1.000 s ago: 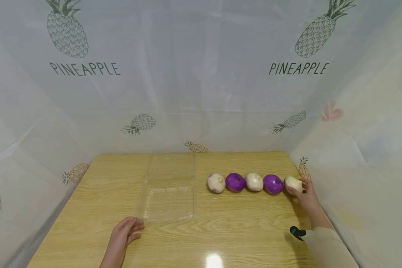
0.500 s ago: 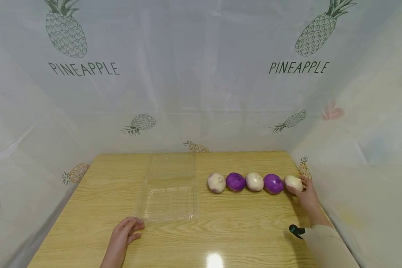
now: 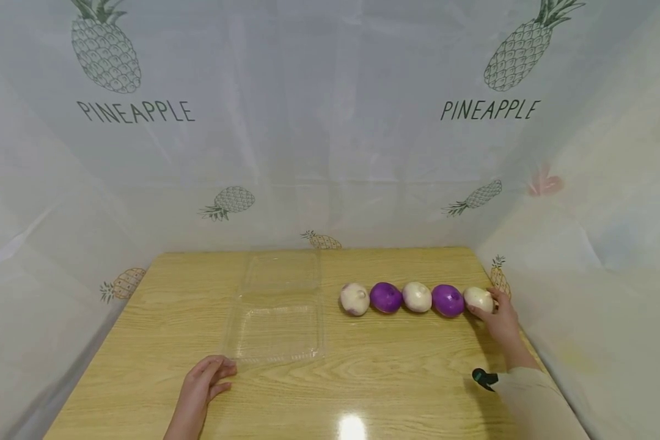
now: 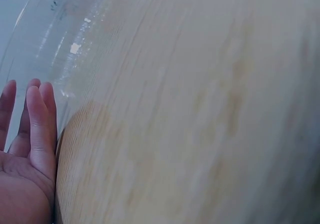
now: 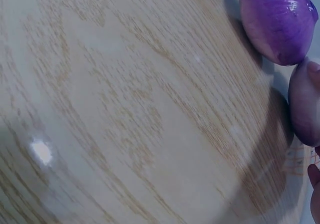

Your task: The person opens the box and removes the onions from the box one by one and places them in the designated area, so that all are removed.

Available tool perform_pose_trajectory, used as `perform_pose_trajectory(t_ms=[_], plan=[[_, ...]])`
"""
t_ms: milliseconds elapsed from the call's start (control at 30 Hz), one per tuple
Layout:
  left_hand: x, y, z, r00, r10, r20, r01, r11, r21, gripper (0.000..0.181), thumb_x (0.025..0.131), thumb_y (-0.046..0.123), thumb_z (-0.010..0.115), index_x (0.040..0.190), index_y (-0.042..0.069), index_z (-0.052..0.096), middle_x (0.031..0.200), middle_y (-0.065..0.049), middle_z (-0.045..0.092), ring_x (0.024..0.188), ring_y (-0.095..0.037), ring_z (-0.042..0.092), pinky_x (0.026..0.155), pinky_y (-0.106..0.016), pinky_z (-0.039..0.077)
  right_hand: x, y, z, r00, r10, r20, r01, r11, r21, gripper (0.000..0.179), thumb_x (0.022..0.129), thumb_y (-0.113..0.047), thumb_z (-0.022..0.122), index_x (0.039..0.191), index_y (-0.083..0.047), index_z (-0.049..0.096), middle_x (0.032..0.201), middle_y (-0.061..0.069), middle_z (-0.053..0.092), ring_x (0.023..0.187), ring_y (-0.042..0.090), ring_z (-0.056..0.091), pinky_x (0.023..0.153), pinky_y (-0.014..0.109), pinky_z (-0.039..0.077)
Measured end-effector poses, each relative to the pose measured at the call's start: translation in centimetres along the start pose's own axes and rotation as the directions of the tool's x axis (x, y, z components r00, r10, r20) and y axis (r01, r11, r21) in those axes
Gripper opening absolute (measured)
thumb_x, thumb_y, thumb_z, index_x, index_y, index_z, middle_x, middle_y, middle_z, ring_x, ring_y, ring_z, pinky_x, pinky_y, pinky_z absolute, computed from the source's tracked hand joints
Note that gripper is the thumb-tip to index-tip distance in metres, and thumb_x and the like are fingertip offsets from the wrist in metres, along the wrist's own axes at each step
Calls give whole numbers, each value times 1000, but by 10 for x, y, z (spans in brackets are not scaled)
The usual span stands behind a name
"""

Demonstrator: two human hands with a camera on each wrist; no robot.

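My right hand grips a white turnip at the right end of a row, thumb on the near side and fingers round its right side. Right beside it lies a purple turnip, which shows pale lower skin in the right wrist view. Further left come a white turnip, a purple turnip and a white turnip with purple patches. My left hand rests at the near left corner of a clear plastic clamshell box, its fingers fairly straight in the left wrist view.
The box's lid lies folded back towards the rear of the wooden table. Curtains with pineapple prints hang behind and at both sides. A dark green-marked piece sticks out at the right sleeve.
My right hand has shifted slightly left with the end turnip, bringing it up against the purple one. My left hand and the box have stayed in place.
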State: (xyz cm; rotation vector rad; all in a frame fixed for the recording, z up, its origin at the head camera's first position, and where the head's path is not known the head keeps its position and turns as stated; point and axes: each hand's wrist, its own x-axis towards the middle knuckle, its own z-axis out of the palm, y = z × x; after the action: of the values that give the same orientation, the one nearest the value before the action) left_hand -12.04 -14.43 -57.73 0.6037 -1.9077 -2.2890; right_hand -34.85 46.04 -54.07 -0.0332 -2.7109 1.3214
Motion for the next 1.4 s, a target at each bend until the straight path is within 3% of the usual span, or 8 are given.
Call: perform_pose_trajectory(t_ms=[933, 1167, 1400], plan=[[3, 4, 7, 1000, -6, -25, 6, 1000, 0, 35, 102, 34, 52, 98, 3, 69, 95, -4, 70, 89, -16, 67, 73, -32, 56, -5, -6, -11, 1000, 23, 8, -23, 1000, 15, 83, 93, -21, 68, 152, 4, 15, 148, 39, 21, 128, 56, 29, 102, 64, 29], [0, 6, 3, 1000, -6, -5, 6, 1000, -11, 39, 103, 36, 49, 108, 1, 64, 101, -5, 70, 93, -19, 67, 76, -35, 56, -8, -13, -17, 1000, 7, 25, -7, 1000, -16, 81, 95, -25, 65, 151, 5, 15, 147, 40, 18, 129, 56, 23, 101, 66, 26], [-6, 7, -1, 1000, -12, -12, 12, 1000, 7, 54, 105, 39, 43, 138, -2, 35, 119, -12, 58, 96, -18, 65, 81, -36, 55, -10, -23, -21, 999, -45, 21, 46, 998, -43, 79, 94, -23, 68, 150, 6, 20, 147, 39, 21, 132, 57, 22, 103, 67, 24]])
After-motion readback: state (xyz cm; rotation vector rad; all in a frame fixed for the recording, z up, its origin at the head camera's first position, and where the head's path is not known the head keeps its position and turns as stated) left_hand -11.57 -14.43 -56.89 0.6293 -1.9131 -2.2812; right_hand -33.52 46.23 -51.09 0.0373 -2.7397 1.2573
